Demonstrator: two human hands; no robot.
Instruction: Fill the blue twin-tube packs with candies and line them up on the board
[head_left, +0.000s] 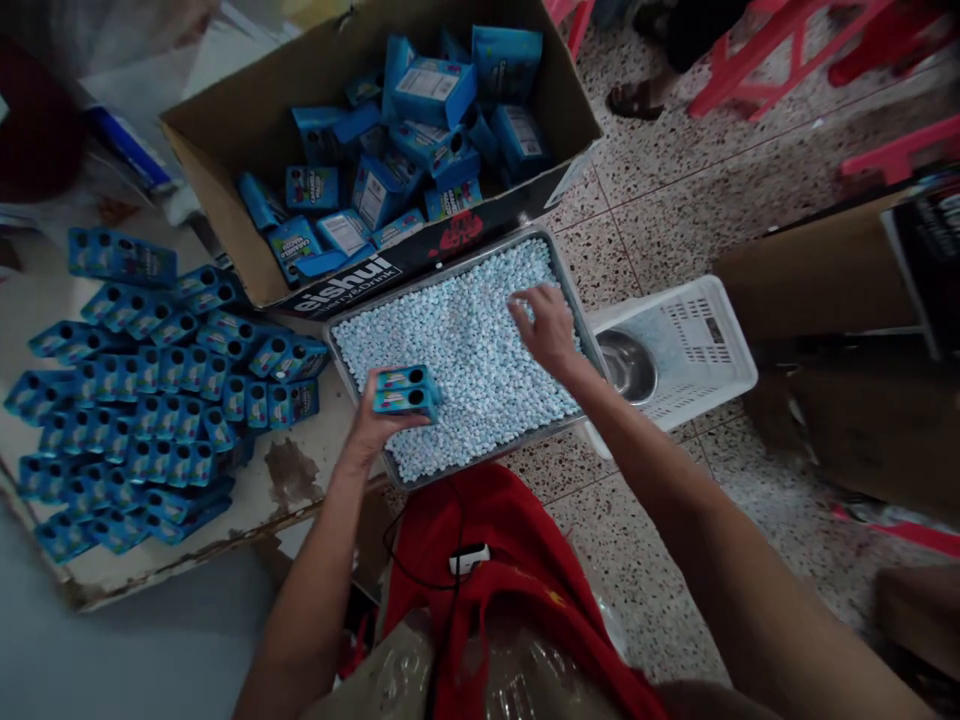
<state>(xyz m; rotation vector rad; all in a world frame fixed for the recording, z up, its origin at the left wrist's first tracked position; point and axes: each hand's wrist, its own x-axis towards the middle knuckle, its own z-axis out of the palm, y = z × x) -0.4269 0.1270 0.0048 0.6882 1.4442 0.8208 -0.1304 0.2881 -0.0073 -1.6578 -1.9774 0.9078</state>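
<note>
I see the left hand (373,425) clamped around two small blue cardboard boxes (407,391), glossy, rectangular, each with a round dark hole in its end face, held over the near-left corner of a shallow metal tray (571,290) filled with a pebbly layer of tiny pale blue-white tablets (465,350). The right hand (546,325) rests palm-down on the tablets at the tray's far right, fingers loosely spread; whether it has pinched any I cannot tell. Matching boxes lie in rows (150,400) on the worn board at left, and more fill a brown corrugated carton (247,130) beyond the tray.
</note>
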